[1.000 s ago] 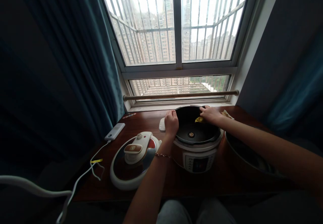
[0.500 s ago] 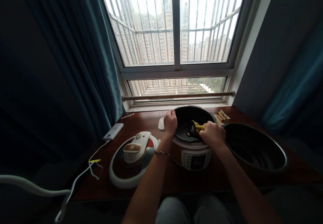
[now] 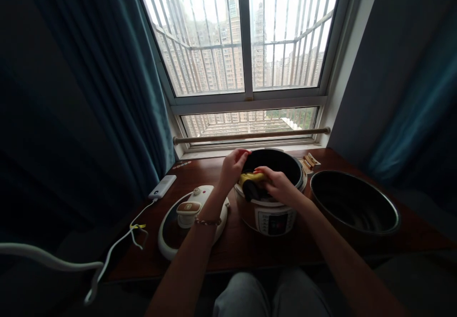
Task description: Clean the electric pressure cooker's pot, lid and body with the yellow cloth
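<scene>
The electric pressure cooker [image 3: 247, 213], lidless, stands in front of me with its control panel facing me. My left hand [image 3: 233, 168] is at its left rim, fingers curled closed on the edge; the far fingertips are partly hidden. My right hand [image 3: 280, 184] is closed on a yellow-and-black cloth [image 3: 252, 180], pressed against the left front of the rim. A black part of the cloth hangs over the front edge. Left of the cooker lies its white lid [image 3: 164, 243] with a brown-topped handle, partly behind my left forearm.
A dark inner pot [image 3: 394, 226] stands on the right of the wooden table [image 3: 232, 255]. A small box-like item [image 3: 311, 161] lies behind it. At left are a white power bank [image 3: 162, 187] and a white cable [image 3: 117, 243]. A barred window rises behind.
My right hand has carried the cloth from inside the cooker leftward to the front left rim. My left hand has shifted slightly left and loosened from a fist. The view has shifted a little.
</scene>
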A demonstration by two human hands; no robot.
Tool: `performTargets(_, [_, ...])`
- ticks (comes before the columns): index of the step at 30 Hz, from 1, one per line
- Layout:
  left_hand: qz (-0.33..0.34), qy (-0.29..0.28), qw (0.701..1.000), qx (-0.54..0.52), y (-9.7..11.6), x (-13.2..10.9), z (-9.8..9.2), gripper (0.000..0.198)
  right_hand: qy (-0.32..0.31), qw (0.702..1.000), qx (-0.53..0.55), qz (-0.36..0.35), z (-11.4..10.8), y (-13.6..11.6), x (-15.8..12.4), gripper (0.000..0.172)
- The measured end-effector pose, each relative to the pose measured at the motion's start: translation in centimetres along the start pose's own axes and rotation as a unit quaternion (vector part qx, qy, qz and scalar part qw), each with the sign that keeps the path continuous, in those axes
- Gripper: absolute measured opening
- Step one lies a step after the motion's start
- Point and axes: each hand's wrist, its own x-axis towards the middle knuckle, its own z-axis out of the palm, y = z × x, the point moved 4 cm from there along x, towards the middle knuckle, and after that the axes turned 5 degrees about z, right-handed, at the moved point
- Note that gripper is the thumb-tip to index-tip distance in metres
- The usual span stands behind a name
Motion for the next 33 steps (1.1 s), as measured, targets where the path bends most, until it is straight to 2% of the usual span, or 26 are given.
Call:
performTargets(2, [0.029,-0.107,0.993,0.046,1.2,-1.2,1.3,0.024,-0.042,0.999,-0.021,-0.010,1.3,0.0,-0.1,0.041])
performTargets(4, [0.047,-0.192,0.976,0.087,1.6,-2.7,2.9,0.027,-0.025,0.997,-0.074,-0.009,1.7,0.2,-0.7,0.039])
performTargets(7, [0.042,-0.228,0.966,0.116,1.4,-4.7,4.3,0.037,0.040,0.987,-0.153,0.008,0.9,1.3,-2.2,0.049])
performTargets(9, [0.043,-0.245,0.954,0.169,1.3,-5.8,4.6,0.042,0.081,0.983,-0.163,0.023,-0.2,2.3,-3.5,0.055])
performTargets(11, [0.063,-0.254,0.939,0.221,1.4,-6.5,4.3,0.041,0.098,0.987,-0.127,0.023,-1.0,3.1,-4.6,0.045])
performTargets(14, [0.103,-0.247,0.934,0.236,1.7,-7.1,3.5,0.034,0.101,0.992,-0.075,-0.004,-1.2,3.7,-5.6,0.022])
performTargets(18, [0.113,-0.229,0.928,0.271,1.0,-7.1,3.1,0.027,0.161,0.980,-0.111,-0.030,-0.6,3.6,-5.9,0.028])
performTargets(20, [0.099,-0.202,0.925,0.306,0.3,-6.7,3.1,0.022,0.193,0.972,-0.133,-0.030,-0.2,3.6,-5.9,0.030])
performTargets(23, [0.063,-0.123,0.929,0.343,-0.7,-5.0,1.9,0.022,0.218,0.964,-0.150,-0.032,0.3,3.6,-5.8,0.032])
performTargets(26, [0.021,-0.007,0.923,0.385,-1.2,-2.5,-1.5,0.030,0.231,0.958,-0.166,-0.032,0.6,3.6,-5.8,0.032])
performTargets(28, [0.002,0.046,0.911,0.411,-1.6,-0.8,-3.7,0.033,0.235,0.955,-0.176,-0.032,0.7,3.6,-5.8,0.032])
performTargets(30, [-0.012,0.048,0.903,0.427,-2.4,0.3,-4.8,0.030,0.240,0.953,-0.184,-0.032,0.8,3.5,-5.8,0.032])
performTargets(33, [-0.036,-0.018,0.898,0.438,-4.5,0.3,-4.0,0.018,0.247,0.949,-0.194,-0.030,1.0,3.5,-5.7,0.031])
